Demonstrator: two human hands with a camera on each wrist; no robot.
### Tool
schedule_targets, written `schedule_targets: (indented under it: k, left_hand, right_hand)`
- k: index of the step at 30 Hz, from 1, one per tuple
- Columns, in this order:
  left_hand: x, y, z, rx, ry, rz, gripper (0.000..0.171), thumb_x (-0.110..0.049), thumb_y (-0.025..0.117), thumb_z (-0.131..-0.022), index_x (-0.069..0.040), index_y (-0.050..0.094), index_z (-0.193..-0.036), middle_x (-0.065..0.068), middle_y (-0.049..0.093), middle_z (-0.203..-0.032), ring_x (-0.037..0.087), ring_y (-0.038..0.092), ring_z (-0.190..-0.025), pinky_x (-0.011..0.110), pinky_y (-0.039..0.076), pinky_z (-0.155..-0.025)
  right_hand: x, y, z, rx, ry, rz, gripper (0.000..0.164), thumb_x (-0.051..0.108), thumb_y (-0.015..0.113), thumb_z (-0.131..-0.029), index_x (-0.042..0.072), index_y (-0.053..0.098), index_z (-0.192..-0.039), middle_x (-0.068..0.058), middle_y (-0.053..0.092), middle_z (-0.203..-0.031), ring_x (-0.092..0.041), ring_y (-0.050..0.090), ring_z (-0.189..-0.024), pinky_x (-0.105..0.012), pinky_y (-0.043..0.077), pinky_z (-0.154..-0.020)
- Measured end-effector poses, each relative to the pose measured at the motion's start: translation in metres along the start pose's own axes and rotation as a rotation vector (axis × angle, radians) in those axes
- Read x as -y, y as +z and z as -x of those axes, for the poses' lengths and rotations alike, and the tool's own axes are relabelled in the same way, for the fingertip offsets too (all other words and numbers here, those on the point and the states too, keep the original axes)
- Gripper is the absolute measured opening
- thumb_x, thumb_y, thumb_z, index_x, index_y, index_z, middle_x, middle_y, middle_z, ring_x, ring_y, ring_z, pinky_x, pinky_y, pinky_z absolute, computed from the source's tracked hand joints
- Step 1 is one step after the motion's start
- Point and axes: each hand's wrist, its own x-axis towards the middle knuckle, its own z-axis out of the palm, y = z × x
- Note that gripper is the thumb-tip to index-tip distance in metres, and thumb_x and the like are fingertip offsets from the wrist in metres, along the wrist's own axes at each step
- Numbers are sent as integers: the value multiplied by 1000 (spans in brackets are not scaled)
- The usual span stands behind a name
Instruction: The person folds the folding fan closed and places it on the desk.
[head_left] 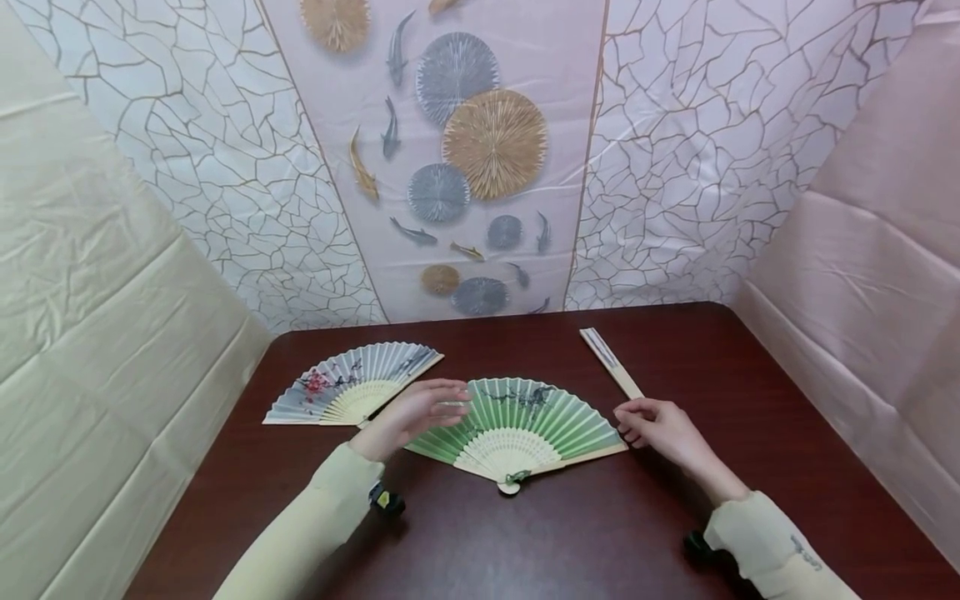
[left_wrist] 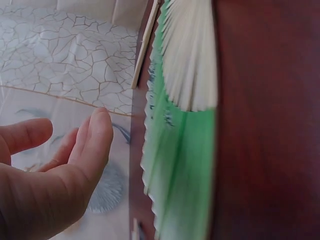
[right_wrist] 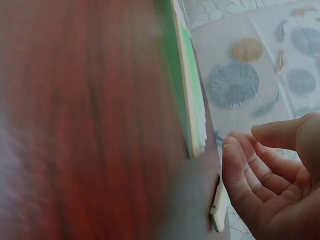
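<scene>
A spread green fan (head_left: 566, 421) with pale ribs and a dark painted motif lies across the middle of the table, its pivot and small green tassel towards me. Over its left side my left hand (head_left: 411, 412) hovers, fingers extended and nothing in them; the left wrist view shows the thumb apart from the fingers. My right hand (head_left: 663, 427) is beside the fan's right end, its fingers loosely bent and empty in the right wrist view. Just beyond those fingers lies a folded fan (head_left: 611, 364) with pale sticks, pointing away from me.
Behind my left hand, a spread grey-blue fan (head_left: 348, 385) with pink blossoms lies at the table's back left. The dark red-brown table (head_left: 517, 550) ends at a patterned cloth backdrop (head_left: 667, 183), with pale cloth walls (head_left: 97, 292) on both sides.
</scene>
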Motion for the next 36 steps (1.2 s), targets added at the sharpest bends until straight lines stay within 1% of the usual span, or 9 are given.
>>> schedule_targets:
  k: [2,5,9,13,16,21,27,32,36]
  left_hand:
    - [5,-4,8,-10,-3,-3,43,-4,44,-107,12,40,-146,32,49,-141,38,58,-123,42,53,-100]
    - [14,-7,19,-20,-21,28,43,-5,46,-106,13,40,-145,31,54,-136,33,63,-116,42,55,-96]
    - [27,-9,30,-17,-50,58,45,-10,50,-106,14,41,-142,27,61,-127,28,65,-109,42,57,-93]
    - [34,-10,39,-22,-76,56,44,-14,52,-106,13,45,-139,20,66,-120,27,66,-107,40,59,-89]
    - [39,-10,43,-20,-98,63,44,-16,52,-105,13,47,-137,19,67,-118,27,67,-107,40,59,-89]
    - [46,-10,46,-3,-131,81,42,-16,52,-105,13,49,-136,18,69,-118,25,68,-104,37,59,-87]
    - [50,-6,45,24,-154,110,42,-16,52,-105,13,50,-135,20,68,-120,24,70,-102,33,59,-87]
    - [54,-1,43,41,-171,137,42,-16,53,-105,12,51,-136,21,68,-121,24,70,-102,32,58,-88]
    - [57,1,41,28,-165,152,41,-15,52,-105,12,52,-135,22,68,-121,24,70,-101,32,58,-88]
  right_hand:
    - [-1,3,2,11,-12,-4,31,16,64,-100,-9,66,-117,-17,72,-89,-26,69,-75,-33,61,-66]
    - [-2,8,5,23,-26,-8,29,17,65,-100,-8,68,-113,-15,71,-85,-25,67,-73,-32,60,-63]
    - [-2,13,13,53,-17,-13,27,17,65,-100,-7,69,-110,-12,70,-83,-21,66,-70,-31,60,-61]
    - [-3,18,19,104,-10,-27,26,18,63,-101,-7,70,-108,-11,69,-83,-20,66,-69,-32,60,-60]
    - [-3,20,23,153,-11,-44,27,19,62,-102,-6,70,-105,-11,69,-81,-20,65,-66,-33,60,-58]
    - [-6,27,27,266,23,-105,33,21,56,-105,-8,71,-102,-10,68,-75,-15,63,-60,-32,59,-53]
    - [-3,36,27,409,110,-203,40,29,55,-105,-9,69,-102,-11,70,-74,-12,64,-57,-29,59,-52]
    - [-3,42,23,422,160,-263,43,32,54,-105,-9,68,-104,-12,72,-77,-14,68,-61,-29,60,-54]
    - [-3,46,17,425,189,-311,44,31,53,-105,-10,67,-106,-11,73,-79,-15,70,-65,-30,61,-58]
